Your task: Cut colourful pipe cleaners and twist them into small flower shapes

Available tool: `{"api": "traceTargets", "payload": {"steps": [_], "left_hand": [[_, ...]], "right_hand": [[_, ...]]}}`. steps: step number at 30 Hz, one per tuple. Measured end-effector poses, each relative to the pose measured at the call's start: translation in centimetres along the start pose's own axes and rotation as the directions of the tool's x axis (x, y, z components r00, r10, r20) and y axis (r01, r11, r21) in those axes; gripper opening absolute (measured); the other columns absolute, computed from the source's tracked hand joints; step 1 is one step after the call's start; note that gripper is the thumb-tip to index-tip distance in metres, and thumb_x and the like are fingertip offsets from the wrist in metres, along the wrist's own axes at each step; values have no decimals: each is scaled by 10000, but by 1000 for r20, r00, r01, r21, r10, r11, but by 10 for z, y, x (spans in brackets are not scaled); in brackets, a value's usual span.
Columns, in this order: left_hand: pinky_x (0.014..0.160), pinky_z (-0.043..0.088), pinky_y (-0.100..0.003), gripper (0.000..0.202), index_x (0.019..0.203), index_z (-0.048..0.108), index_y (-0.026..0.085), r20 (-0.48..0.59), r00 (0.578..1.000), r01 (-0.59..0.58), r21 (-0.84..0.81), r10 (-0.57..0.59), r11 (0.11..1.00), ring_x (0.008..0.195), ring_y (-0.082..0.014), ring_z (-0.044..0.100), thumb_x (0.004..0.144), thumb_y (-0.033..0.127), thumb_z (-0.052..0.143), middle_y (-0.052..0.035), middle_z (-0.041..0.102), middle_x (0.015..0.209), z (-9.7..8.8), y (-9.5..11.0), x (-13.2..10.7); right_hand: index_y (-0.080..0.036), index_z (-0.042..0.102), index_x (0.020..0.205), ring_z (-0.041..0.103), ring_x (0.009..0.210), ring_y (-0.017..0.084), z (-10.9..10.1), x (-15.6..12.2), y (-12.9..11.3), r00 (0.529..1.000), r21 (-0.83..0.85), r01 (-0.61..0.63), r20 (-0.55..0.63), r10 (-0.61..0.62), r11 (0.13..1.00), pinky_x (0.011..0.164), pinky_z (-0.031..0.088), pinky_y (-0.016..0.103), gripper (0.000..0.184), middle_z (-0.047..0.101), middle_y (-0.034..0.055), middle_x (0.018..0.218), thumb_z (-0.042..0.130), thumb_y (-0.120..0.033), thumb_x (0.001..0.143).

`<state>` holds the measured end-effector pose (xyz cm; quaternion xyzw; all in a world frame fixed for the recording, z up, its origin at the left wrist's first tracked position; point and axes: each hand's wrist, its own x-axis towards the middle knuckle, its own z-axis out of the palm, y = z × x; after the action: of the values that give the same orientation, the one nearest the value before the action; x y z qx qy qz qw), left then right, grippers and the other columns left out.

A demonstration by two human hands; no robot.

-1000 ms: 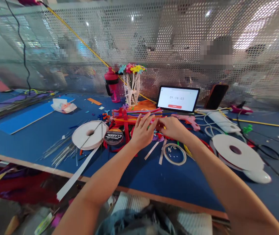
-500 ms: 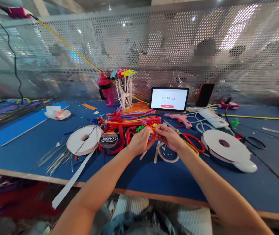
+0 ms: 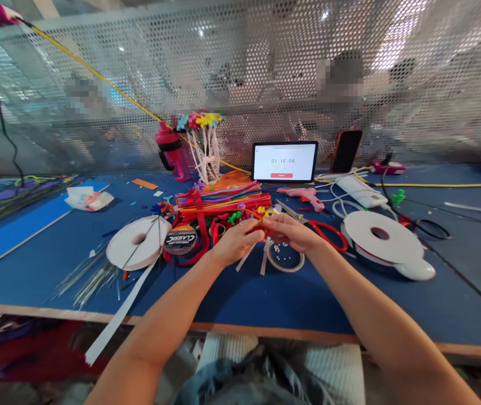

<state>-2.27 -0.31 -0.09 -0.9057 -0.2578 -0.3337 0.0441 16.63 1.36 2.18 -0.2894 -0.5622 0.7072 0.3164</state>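
Observation:
My left hand and my right hand meet over the table, fingertips pinched close together. Between them is an orange pipe cleaner, bent into a small shape that my fingers mostly hide. Just beyond lies a bundle of colourful pipe cleaners, with a red ribbon across it. Small green twisted pieces sit near my fingertips. Under my right hand is a clear round dish with tiny white beads. Scissors with red handles rest beside my right wrist.
White ribbon spools stand left and right. A labelled line spool sits near the left one. Behind are a pink bottle, a vase of flowers, a tablet, a phone and a pink glue gun.
The view has shifted slightly, so the table things sit a little further left and higher. My right fingers have drawn in over the orange pipe cleaner, covering more of it.

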Motion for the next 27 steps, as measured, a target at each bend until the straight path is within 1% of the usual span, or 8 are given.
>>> {"api": "traceTargets", "payload": {"steps": [2, 4, 7, 9, 15, 19, 22, 27], "left_hand": [[747, 463, -208, 131, 904, 553, 191, 12, 1000, -14, -4, 14, 1000, 931, -118, 557, 884, 191, 424, -77, 543, 1074, -1, 3, 0], [753, 465, -212, 115, 888, 532, 182, -73, 997, 12, -42, -15, 999, 932, -120, 555, 885, 183, 417, -85, 542, 1065, -1, 5, 0], [780, 465, -245, 84, 866, 476, 176, -242, 959, 116, -142, -148, 983, 917, -132, 555, 889, 170, 396, -88, 562, 996, 2, 10, 1], [776, 459, -262, 74, 851, 451, 178, -283, 928, 189, -203, -242, 961, 906, -140, 554, 892, 179, 389, -88, 568, 982, 4, 13, 2], [544, 378, -213, 122, 824, 420, 186, -213, 831, 400, -414, -514, 818, 552, -88, 471, 909, 264, 380, 17, 497, 664, 6, 18, 1], [495, 327, -204, 146, 820, 401, 191, -170, 782, 461, -490, -600, 740, 489, -80, 443, 918, 294, 369, 46, 439, 577, 8, 19, 0], [498, 336, -202, 139, 826, 406, 190, -177, 792, 451, -475, -584, 756, 498, -83, 459, 913, 295, 379, 40, 459, 581, 7, 19, 0], [493, 352, -184, 114, 821, 412, 188, -125, 875, 385, -404, -467, 830, 498, -77, 484, 903, 264, 386, 22, 535, 624, 5, 20, 1]], "right_hand": [[-137, 539, 671, 171, 413, 20, 0, 0, 1, 1000, -35, 28, -6, -28, 999, 396, 82, 201, 306, 348, -74, 499, 636, -412, 764], [-141, 532, 674, 196, 420, 14, 4, 1, 4, 995, 13, 76, -62, -75, 997, 400, 103, 194, 296, 414, -60, 547, 659, -397, 751], [-151, 525, 682, 267, 444, 14, 13, 4, 9, 972, 113, 181, -173, -160, 977, 418, 185, 178, 273, 472, -48, 608, 676, -370, 743], [-159, 525, 687, 317, 473, 22, 19, 6, 12, 951, 147, 249, -225, -212, 957, 444, 239, 173, 255, 483, -44, 632, 669, -359, 753], [-168, 526, 684, 273, 468, 31, 20, 9, 17, 942, 174, 304, -205, -267, 937, 446, 212, 192, 246, 456, -44, 640, 647, -361, 775], [-172, 526, 688, 265, 465, 39, 16, 10, 18, 939, 151, 315, -192, -284, 937, 447, 196, 204, 241, 435, -45, 614, 649, -361, 774], [-170, 523, 690, 272, 468, 42, 18, 9, 17, 943, 150, 302, -191, -272, 941, 460, 227, 202, 240, 413, -51, 590, 635, -359, 786], [-170, 545, 698, 401, 490, 58, 20, 6, 13, 961, 154, 228, -194, -197, 961, 525, 351, 209, 240, 401, -57, 546, 623, -377, 790]]}}
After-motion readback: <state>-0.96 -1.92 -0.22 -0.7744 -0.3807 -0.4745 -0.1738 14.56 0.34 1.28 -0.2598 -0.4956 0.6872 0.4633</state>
